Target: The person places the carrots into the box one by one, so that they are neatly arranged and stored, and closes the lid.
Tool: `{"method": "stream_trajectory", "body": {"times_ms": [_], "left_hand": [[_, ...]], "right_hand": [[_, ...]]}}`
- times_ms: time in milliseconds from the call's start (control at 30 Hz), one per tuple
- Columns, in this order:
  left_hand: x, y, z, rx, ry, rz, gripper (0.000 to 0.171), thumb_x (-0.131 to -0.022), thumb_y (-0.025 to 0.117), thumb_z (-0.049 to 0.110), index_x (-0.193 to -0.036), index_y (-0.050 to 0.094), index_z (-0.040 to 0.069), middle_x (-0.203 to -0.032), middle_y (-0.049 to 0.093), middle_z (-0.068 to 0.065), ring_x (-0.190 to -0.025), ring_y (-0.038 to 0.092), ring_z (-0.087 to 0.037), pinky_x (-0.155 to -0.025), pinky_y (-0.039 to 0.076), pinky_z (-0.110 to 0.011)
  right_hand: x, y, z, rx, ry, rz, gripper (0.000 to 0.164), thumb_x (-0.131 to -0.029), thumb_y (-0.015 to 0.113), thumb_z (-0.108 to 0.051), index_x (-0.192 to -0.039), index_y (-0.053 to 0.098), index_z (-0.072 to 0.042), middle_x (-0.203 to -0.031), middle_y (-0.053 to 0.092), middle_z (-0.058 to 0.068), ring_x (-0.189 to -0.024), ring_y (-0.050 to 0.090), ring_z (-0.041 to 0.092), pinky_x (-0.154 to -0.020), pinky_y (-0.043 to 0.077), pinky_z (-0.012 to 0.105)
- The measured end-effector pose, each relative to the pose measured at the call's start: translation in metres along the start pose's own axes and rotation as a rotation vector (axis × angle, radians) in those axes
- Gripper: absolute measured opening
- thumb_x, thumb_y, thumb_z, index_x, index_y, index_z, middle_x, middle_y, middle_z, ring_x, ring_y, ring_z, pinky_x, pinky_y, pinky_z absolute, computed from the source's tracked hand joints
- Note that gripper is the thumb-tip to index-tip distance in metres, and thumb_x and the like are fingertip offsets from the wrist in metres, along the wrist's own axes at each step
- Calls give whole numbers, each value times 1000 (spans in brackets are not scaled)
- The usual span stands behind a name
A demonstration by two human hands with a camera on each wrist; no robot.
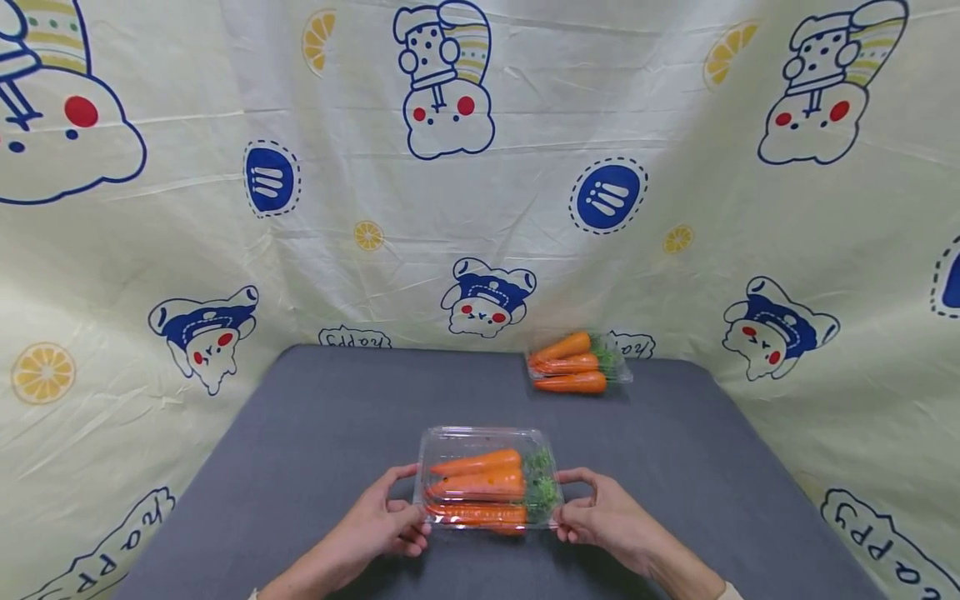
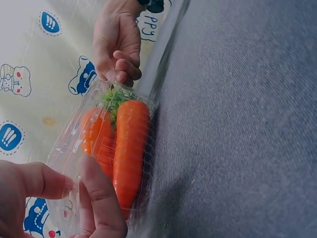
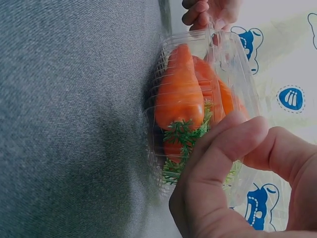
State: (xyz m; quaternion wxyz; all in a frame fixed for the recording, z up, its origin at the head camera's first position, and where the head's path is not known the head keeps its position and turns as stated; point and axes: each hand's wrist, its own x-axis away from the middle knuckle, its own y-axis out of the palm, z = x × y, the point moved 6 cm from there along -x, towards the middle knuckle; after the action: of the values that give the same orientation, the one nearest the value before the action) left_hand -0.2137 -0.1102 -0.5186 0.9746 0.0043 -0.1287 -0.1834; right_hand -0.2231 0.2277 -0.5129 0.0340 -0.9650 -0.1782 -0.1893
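Observation:
A clear plastic clamshell box (image 1: 480, 435) stands near the front middle of the grey table, its lid down over several orange carrots (image 1: 480, 483) with green leafy tops (image 1: 542, 483). At the box's left end, my left hand (image 1: 386, 518) pinches the rim between thumb and fingers. My right hand (image 1: 603, 515) grips the opposite end, beside the leafy tops. In the left wrist view the thumb and fingers (image 2: 101, 198) close on the clear edge. The right wrist view has the thumb and curled fingers (image 3: 213, 163) at the lid's edge, partly covering the leaves.
A second clear pack of carrots (image 1: 570, 364) with green tops lies at the table's far edge, right of the middle. The grey table (image 1: 337, 400) is bordered by a hanging printed cloth (image 1: 322, 275) at the back and sides.

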Motion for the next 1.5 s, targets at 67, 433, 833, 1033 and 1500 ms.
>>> {"method": "stream_trajectory", "body": {"times_ms": [67,433,833,1033,1500], "left_hand": [[0,0,0,4,-9,0,84,-109,68,5,-180,22,0,-91,76,-7,-77,74,-14,-71,67,-28],[-3,1,3,40,-24,16,86,-107,69,4,-180,23,3,-89,75,-5,-78,69,-13,-72,60,-25],[-2,-1,-2,96,-80,23,81,-106,70,8,-176,29,0,-92,78,-6,-79,76,-12,-75,66,-25],[-2,-1,0,87,-83,20,87,-103,71,4,-178,29,4,-91,78,-7,-78,76,-13,-73,66,-24],[-3,2,2,96,-94,38,90,-101,70,1,-180,28,8,-85,76,-4,-73,71,-11,-69,60,-22]], "right_hand": [[-1,-1,1,2,11,9,81,-108,71,0,-174,25,10,-97,84,7,-81,76,13,-74,64,23],[-2,-2,2,-14,34,18,81,-108,72,-1,-174,25,10,-99,84,8,-83,77,13,-76,64,24],[0,-2,3,-43,52,-14,74,-112,69,-1,-171,26,9,-103,86,11,-84,81,14,-77,67,25],[0,-2,3,-36,82,4,74,-112,69,-2,-171,26,9,-103,88,14,-83,83,15,-76,68,26],[3,-2,5,-24,102,15,72,-113,70,-5,-168,28,12,-102,88,14,-82,83,14,-75,68,25]]}}
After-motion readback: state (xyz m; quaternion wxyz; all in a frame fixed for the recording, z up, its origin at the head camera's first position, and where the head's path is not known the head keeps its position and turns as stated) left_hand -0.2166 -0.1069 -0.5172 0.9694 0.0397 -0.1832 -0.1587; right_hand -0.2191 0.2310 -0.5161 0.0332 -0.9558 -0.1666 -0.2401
